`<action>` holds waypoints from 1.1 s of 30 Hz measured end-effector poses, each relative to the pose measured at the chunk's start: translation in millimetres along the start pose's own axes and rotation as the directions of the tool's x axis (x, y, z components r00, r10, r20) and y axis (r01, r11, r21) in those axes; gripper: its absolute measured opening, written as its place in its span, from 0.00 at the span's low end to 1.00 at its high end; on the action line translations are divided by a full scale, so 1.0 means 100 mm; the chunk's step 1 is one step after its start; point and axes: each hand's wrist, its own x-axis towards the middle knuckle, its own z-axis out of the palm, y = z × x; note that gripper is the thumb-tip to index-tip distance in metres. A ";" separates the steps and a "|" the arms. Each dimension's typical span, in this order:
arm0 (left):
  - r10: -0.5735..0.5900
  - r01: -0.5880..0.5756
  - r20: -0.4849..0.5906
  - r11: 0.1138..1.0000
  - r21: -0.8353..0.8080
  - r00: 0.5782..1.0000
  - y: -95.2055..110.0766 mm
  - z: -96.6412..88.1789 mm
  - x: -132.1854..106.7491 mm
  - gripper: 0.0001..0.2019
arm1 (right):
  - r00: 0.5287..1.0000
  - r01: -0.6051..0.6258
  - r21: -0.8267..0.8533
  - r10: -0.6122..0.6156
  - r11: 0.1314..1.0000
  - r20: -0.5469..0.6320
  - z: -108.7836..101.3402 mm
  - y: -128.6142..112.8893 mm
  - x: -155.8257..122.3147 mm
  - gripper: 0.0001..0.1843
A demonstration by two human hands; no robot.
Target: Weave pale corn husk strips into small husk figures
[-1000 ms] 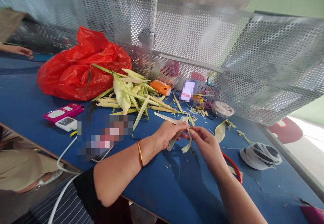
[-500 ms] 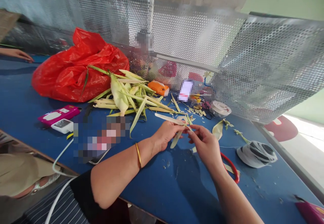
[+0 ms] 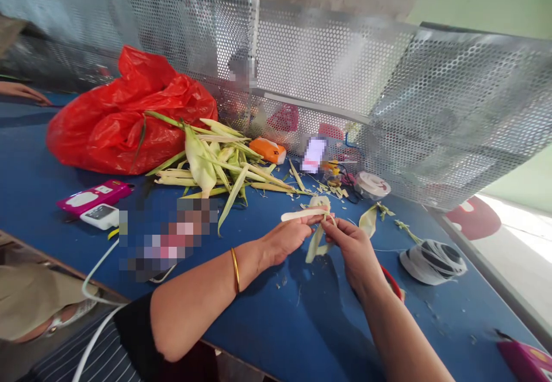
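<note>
The pale husk strips (image 3: pixel 302 214) are held in the air above the blue surface (image 3: pixel 259 330), pinched by both hands: the left hand (image 3: pixel 288 238) has its fingers closed on them, and the right hand (image 3: pixel 351 247) clamps them between thumb and fingers. The strips look thin, so a hard pull or sharp twist might split them; a slack pinch could let the loose, dangling ends slip apart. The fine thread near the right wrist might snag on that arm. Counted: one red bag (image 3: pixel 142 120), one orange packet (image 3: pixel 268 151), one spool (image 3: pixel 433 262), one white roll (image 3: pixel 373 184), two purple things (image 3: pixel 95 198), one at each side. The husks in the pile (image 3: pixel 233 155) overlap too much to count.
</note>
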 end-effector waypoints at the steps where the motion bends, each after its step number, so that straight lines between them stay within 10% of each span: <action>1: -0.003 0.003 -0.004 1.000 0.009 1.000 0.01 -0.02 0.01 0.21 | 1.000 0.012 -0.001 -0.012 1.000 0.021 -0.02 -0.02 0.00 0.19; 17: -0.150 0.118 0.286 0.985 0.126 0.946 0.20 -0.30 0.07 0.17 | 0.946 -0.059 -0.063 0.076 0.996 0.315 -0.25 -0.18 -0.03 0.13; 33: -0.120 0.151 -0.200 0.978 0.147 0.972 -0.01 -0.06 0.01 0.07 | 0.959 0.130 -0.350 -0.029 0.928 0.281 -0.11 0.00 -0.01 0.21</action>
